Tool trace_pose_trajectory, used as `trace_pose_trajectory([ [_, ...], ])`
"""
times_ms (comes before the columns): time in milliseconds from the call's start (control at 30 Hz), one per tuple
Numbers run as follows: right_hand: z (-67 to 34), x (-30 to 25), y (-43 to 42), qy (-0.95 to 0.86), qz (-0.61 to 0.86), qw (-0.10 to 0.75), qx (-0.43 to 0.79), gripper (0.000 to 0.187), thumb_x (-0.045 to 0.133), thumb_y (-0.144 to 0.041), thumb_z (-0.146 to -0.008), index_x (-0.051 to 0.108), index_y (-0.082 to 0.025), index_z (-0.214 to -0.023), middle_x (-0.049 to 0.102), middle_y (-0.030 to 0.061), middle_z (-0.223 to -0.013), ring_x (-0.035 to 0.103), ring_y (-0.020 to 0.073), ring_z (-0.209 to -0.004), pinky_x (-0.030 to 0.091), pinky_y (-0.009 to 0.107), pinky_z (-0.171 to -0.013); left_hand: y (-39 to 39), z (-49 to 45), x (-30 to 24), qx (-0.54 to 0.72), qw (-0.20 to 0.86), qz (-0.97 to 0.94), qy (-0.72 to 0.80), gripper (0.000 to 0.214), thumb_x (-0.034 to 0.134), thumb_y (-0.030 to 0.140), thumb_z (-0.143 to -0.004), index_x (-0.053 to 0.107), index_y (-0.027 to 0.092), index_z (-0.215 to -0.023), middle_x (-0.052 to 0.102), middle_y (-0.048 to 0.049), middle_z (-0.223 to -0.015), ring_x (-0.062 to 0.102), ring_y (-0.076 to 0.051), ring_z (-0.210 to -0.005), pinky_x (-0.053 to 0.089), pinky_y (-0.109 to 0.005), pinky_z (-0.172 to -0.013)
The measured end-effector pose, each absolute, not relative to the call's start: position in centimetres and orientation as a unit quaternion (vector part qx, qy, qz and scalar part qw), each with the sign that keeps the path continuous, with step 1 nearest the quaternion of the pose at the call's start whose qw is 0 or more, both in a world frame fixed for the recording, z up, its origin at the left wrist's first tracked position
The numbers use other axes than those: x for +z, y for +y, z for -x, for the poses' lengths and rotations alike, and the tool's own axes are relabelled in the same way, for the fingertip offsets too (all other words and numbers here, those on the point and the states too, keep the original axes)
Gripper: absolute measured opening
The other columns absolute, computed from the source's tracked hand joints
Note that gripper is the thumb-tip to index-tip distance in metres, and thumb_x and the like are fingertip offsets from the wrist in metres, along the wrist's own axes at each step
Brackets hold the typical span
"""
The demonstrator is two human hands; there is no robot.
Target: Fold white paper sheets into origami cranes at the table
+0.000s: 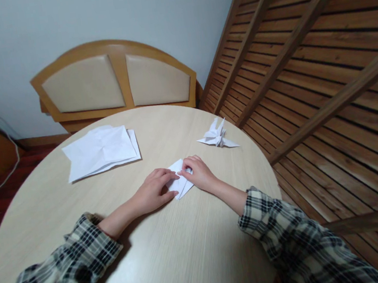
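Note:
A small folded piece of white paper (180, 184) lies flat on the round light-wood table (148, 250), right of centre. My left hand (154, 189) presses on its left side with fingers bent, fingertips on the paper. My right hand (198, 173) pinches its upper right edge with curled fingers. Both sleeves are plaid. Part of the paper is hidden under my fingers.
A finished white paper crane (217, 135) sits near the table's right edge. A stack of creased white sheets (101, 150) lies at the back left. A wooden chair with padded back (115, 81) stands behind the table. Slatted wooden panelling (323, 71) runs along the right.

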State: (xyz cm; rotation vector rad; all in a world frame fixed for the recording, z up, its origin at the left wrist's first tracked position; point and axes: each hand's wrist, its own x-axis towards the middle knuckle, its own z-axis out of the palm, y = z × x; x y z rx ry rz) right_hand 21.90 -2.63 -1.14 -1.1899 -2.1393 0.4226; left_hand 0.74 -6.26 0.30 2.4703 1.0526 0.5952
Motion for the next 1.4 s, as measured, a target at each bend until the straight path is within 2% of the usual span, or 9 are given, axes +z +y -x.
trace_pose_trajectory([
  [300,-21.5,-1.4,-2.7,-0.818,0.474,0.307,0.107,0.015,0.067,-0.023,-0.086,0.056,-0.021,-0.076,0.059,0.0051,-0.091,0.051,0.0226,-0.094,0.041,0.035,-0.086,-7.9,-1.9,0.4,0.209,0.133,-0.872,0.423,0.035,0.058,0.032,-0.09,0.059,0.018,-0.122,0.06,-0.0119,-0.12,0.052,-0.029,-0.112,0.043,-0.047,-0.099],
  [400,-21.7,-1.1,-2.7,-0.819,0.464,0.317,0.115,0.008,0.067,-0.024,-0.087,0.061,-0.021,-0.09,0.061,0.0065,-0.099,0.053,0.0229,-0.099,0.042,0.037,-0.091,-8.1,-2.0,0.5,0.203,0.119,-0.874,0.425,0.032,0.055,0.034,-0.093,0.059,0.019,-0.121,0.061,-0.0113,-0.12,0.052,-0.028,-0.111,0.043,-0.047,-0.098],
  [500,-22.2,-0.2,-3.1,-0.82,0.444,0.342,0.122,0.014,0.067,-0.024,-0.088,0.061,-0.022,-0.101,0.061,0.0075,-0.107,0.053,0.0231,-0.105,0.041,0.038,-0.094,-8.1,-1.8,0.6,0.191,0.092,-0.874,0.436,0.032,0.052,0.037,-0.095,0.059,0.019,-0.12,0.061,-0.0112,-0.119,0.053,-0.029,-0.11,0.043,-0.047,-0.097],
  [600,-23.0,1.0,-3.5,-0.835,0.423,0.325,0.133,0.005,0.066,-0.025,-0.088,0.063,-0.022,-0.087,0.062,0.0054,-0.095,0.054,0.0222,-0.098,0.042,0.038,-0.089,-8.1,-1.6,0.6,0.182,0.062,-0.869,0.456,0.033,0.053,0.041,-0.094,0.06,0.021,-0.119,0.062,-0.0108,-0.116,0.052,-0.03,-0.109,0.041,-0.049,-0.096],
  [733,-23.9,1.6,-3.8,-0.89,0.329,0.246,0.199,0.01,0.068,-0.022,-0.087,0.064,-0.021,-0.077,0.064,0.0014,-0.079,0.057,0.0184,-0.082,0.043,0.034,-0.08,-8.1,-1.4,0.7,0.171,0.026,-0.854,0.491,0.034,0.054,0.043,-0.093,0.062,0.02,-0.116,0.062,-0.011,-0.113,0.051,-0.032,-0.107,0.036,-0.053,-0.1],
  [933,-23.7,1.2,-3.9,-0.904,0.294,0.241,0.198,0.008,0.07,-0.015,-0.083,0.069,-0.02,-0.077,0.068,0.0026,-0.082,0.059,0.0182,-0.084,0.044,0.034,-0.081,-8.1,-1.3,0.7,0.164,0.021,-0.852,0.496,0.034,0.053,0.044,-0.093,0.062,0.02,-0.115,0.062,-0.0105,-0.11,0.051,-0.031,-0.107,0.032,-0.054,-0.103],
  [1133,-23.3,0.9,-4.1,-0.899,0.316,0.236,0.19,0.008,0.071,-0.017,-0.083,0.07,-0.021,-0.076,0.068,0.0017,-0.082,0.059,0.0182,-0.085,0.043,0.034,-0.082,-7.9,-1.2,0.7,0.165,0.03,-0.85,0.5,0.039,0.057,0.048,-0.09,0.062,0.019,-0.117,0.059,-0.0109,-0.111,0.049,-0.031,-0.105,0.039,-0.05,-0.095],
  [1400,-23.3,0.5,-4.1,-0.886,0.326,0.25,0.215,0.007,0.072,-0.019,-0.083,0.069,-0.022,-0.077,0.069,0.0012,-0.083,0.06,0.0183,-0.087,0.043,0.035,-0.083,-7.8,-1.2,0.6,0.177,0.047,-0.843,0.505,0.038,0.059,0.046,-0.088,0.061,0.02,-0.116,0.058,-0.0103,-0.109,0.049,-0.031,-0.103,0.041,-0.048,-0.091],
])
